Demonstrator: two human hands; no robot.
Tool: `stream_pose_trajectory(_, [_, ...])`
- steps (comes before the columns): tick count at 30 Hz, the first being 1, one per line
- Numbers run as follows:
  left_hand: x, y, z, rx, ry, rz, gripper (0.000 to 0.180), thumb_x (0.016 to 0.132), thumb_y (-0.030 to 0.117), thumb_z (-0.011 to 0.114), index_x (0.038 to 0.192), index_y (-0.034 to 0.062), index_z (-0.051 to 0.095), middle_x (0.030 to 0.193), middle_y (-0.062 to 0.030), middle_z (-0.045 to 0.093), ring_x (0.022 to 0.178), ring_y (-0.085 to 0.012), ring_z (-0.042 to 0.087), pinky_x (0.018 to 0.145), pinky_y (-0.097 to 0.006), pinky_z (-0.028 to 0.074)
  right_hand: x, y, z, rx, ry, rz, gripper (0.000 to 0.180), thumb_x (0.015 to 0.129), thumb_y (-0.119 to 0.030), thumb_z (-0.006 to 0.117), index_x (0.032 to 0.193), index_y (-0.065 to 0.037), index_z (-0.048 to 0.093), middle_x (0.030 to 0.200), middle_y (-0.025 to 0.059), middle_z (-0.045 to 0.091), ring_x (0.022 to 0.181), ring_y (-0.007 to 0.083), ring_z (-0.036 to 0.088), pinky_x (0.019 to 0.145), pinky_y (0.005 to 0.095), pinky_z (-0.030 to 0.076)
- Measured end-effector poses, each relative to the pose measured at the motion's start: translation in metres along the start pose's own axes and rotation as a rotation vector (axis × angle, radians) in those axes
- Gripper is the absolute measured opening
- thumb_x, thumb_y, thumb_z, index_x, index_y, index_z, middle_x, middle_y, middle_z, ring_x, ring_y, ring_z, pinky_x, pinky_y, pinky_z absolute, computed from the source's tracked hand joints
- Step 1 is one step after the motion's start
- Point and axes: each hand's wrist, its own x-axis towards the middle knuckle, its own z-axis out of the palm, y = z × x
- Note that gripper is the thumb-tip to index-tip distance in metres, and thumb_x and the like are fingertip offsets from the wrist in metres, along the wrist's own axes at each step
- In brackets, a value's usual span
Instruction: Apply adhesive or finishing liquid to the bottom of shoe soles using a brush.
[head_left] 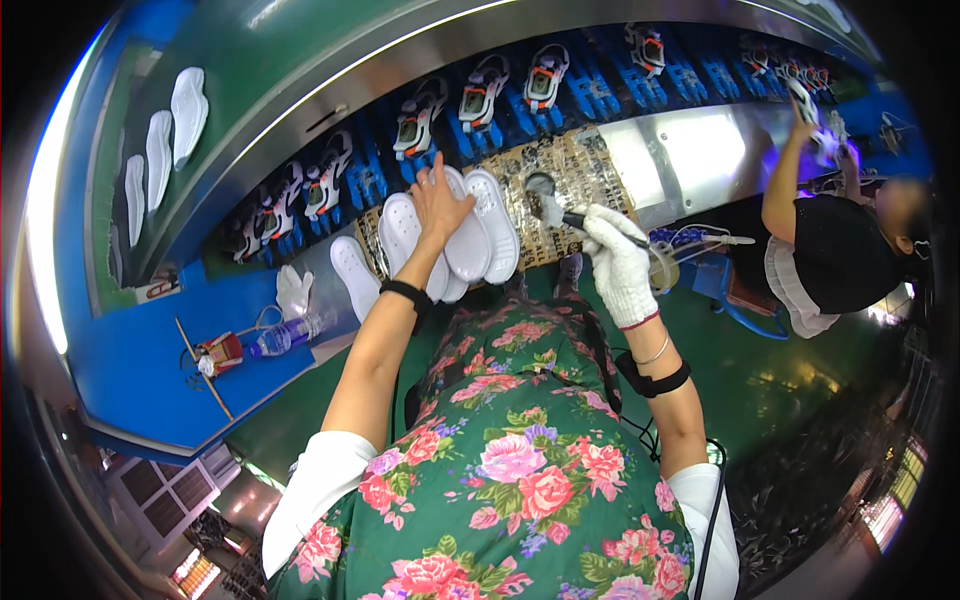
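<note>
My left hand [440, 208], bare, lies over the upper ends of several white shoe soles [467, 245] set side by side at the bench edge. Its fingers are spread, one pointing toward the shoe uppers [418, 122] on the line. In a white knitted glove, my right hand [617, 258] is closed on a brush [573, 219] with a dark handle. The brush's head meets a small round pot [541, 186] sunk in the taped cardboard [590, 165]; whether the bristles touch liquid cannot be told.
Blue racks [590, 92] carry white and orange shoe uppers along a curved line. A blue table [130, 350] at left bears a bottle [285, 338] and a white glove [293, 290]. More soles [188, 115] lie on the green shelf. A co-worker [850, 245] sits at right.
</note>
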Motion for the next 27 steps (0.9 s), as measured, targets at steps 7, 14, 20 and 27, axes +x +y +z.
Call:
stream_pose_trajectory(7, [-0.032, -0.009, -0.001, -0.085, 0.082, 0.074, 0.107, 0.069, 0.027, 0.082, 0.156, 0.008, 0.022, 0.145, -0.0309, 0.035, 0.131, -0.0481, 0.036, 0.112, -0.053, 0.028, -0.005, 0.004, 0.01, -0.009, 0.042, 0.037, 0.02, 0.083, 0.002, 0.071, 0.103, 0.003, 0.071, 0.096, 0.0108, 0.074, 0.077, 0.0151, 0.068, 0.064, 0.0222, 0.051])
stream_pose_trajectory(14, [-0.011, 0.108, -0.14, -0.565, 0.363, 0.591, 0.046, 0.08, 0.007, 0.073, 0.125, 0.0052, 0.065, 0.118, -0.0144, 0.06, 0.103, -0.0277, 0.059, 0.09, -0.036, 0.049, -0.006, -0.017, 0.013, -0.001, 0.031, -0.027, 0.021, 0.085, 0.001, 0.069, 0.106, 0.005, 0.067, 0.095, 0.0109, 0.071, 0.075, 0.0154, 0.066, 0.062, 0.0231, 0.051])
stream_pose_trajectory(20, [0.098, 0.178, -0.226, -0.428, 0.621, 0.771, 0.06, 0.084, 0.016, 0.073, 0.139, 0.0035, 0.052, 0.131, -0.021, 0.054, 0.114, -0.0359, 0.055, 0.1, -0.044, 0.045, -0.009, -0.027, 0.027, 0.034, -0.038, -0.102, 0.019, 0.086, 0.0, 0.069, 0.105, 0.001, 0.071, 0.103, 0.0127, 0.074, 0.079, 0.0122, 0.068, 0.063, 0.0205, 0.051])
stream_pose_trajectory(27, [0.187, 0.157, -0.25, -0.479, 0.494, 0.494, 0.041, 0.081, 0.026, 0.08, 0.108, 0.0012, 0.062, 0.107, -0.0189, 0.064, 0.095, -0.031, 0.065, 0.083, -0.044, 0.052, -0.018, -0.045, 0.044, 0.1, -0.035, -0.138, 0.014, 0.084, 0.002, 0.067, 0.097, 0.002, 0.072, 0.104, 0.0139, 0.072, 0.077, 0.0137, 0.065, 0.068, 0.0231, 0.053])
